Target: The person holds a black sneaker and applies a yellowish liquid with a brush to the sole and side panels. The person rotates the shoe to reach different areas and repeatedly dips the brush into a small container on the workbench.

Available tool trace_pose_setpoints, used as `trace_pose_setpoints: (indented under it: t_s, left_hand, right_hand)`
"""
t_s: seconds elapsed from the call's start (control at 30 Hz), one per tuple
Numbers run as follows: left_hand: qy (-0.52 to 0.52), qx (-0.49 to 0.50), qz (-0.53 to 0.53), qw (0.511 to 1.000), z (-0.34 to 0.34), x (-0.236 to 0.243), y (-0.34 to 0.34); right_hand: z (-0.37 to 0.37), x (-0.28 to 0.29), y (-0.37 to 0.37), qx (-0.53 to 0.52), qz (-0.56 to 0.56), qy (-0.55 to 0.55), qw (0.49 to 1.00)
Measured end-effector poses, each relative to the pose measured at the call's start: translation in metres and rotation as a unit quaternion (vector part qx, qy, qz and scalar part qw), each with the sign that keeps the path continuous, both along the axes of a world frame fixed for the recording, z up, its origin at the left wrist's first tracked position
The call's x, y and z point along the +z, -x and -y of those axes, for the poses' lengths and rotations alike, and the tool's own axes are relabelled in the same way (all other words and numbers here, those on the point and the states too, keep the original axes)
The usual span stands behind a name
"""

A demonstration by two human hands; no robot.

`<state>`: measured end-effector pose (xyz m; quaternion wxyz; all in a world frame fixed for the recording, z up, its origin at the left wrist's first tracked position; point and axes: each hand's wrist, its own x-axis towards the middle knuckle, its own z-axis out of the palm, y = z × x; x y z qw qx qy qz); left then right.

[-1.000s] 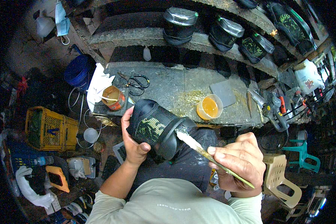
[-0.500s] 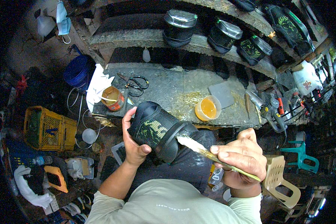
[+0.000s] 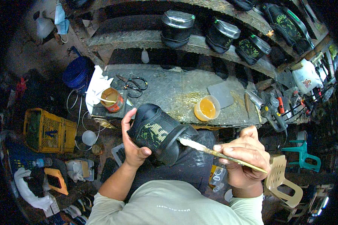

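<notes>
A black shoe upper (image 3: pixel 156 131) with a green-patterned mesh side is tilted above my lap. My left hand (image 3: pixel 133 152) grips it from the left, thumb below and a finger along its far side. In my right hand (image 3: pixel 246 157) is a thin-handled brush (image 3: pixel 195 145), pinched between thumb and fingers. Its pale, white-coated end meets the rim on the shoe upper's right; the exact contact spot is hard to make out. Beyond, on the workbench (image 3: pixel 157 80), stand a clear cup (image 3: pixel 206 108) of orange liquid and a can (image 3: pixel 112 100) with brown contents and a stick.
Scissors (image 3: pixel 136 86) and a grey flat piece (image 3: pixel 220 94) lie on the bench. A heat gun (image 3: pixel 272 116) sits at its right end. Shelves behind hold several shoes (image 3: pixel 177 30). Left are a yellow crate (image 3: pixel 50 131) and blue bucket (image 3: pixel 76 73); right, a beige chair (image 3: pixel 283 180).
The brush handle and my right hand have shifted slightly right, the brush end staying at the shoe upper's rim. My left hand keeps its grip. The whole view has moved a little.
</notes>
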<state>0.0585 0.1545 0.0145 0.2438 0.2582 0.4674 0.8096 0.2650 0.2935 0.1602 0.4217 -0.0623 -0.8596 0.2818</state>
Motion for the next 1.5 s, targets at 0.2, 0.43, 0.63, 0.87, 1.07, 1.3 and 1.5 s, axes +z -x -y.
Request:
trace_pose_setpoints:
  t_s: [0.2,0.43,0.63,0.87,1.07,1.3,1.5]
  left_hand:
    - [-0.003,0.001,0.002,1.000,0.001,0.001,-0.001]
    - [-0.017,0.014,-0.019,1.000,0.001,-0.002,0.000]
    - [-0.027,0.027,-0.039,0.998,0.002,-0.003,0.000]
    - [-0.023,0.035,-0.059,0.997,0.002,-0.003,0.002]
    - [-0.007,0.048,-0.008,0.999,-0.001,-0.002,0.005]
    - [-0.016,0.031,-0.003,0.999,-0.004,0.002,0.000]
    - [-0.012,0.021,0.018,1.000,-0.002,0.000,0.002]
  right_hand:
    - [0.002,0.003,-0.001,0.000,0.018,-0.009,1.000]
    - [0.004,0.004,-0.002,-0.002,0.024,-0.009,1.000]
    - [0.004,0.005,-0.002,-0.006,0.026,-0.011,1.000]
    - [0.005,0.007,-0.005,-0.013,0.036,-0.018,0.999]
    - [0.001,0.012,-0.010,-0.024,0.034,-0.013,0.999]
    - [0.005,0.013,-0.007,-0.021,0.019,-0.017,0.999]
    - [0.002,0.006,-0.010,0.062,0.057,-0.026,0.996]
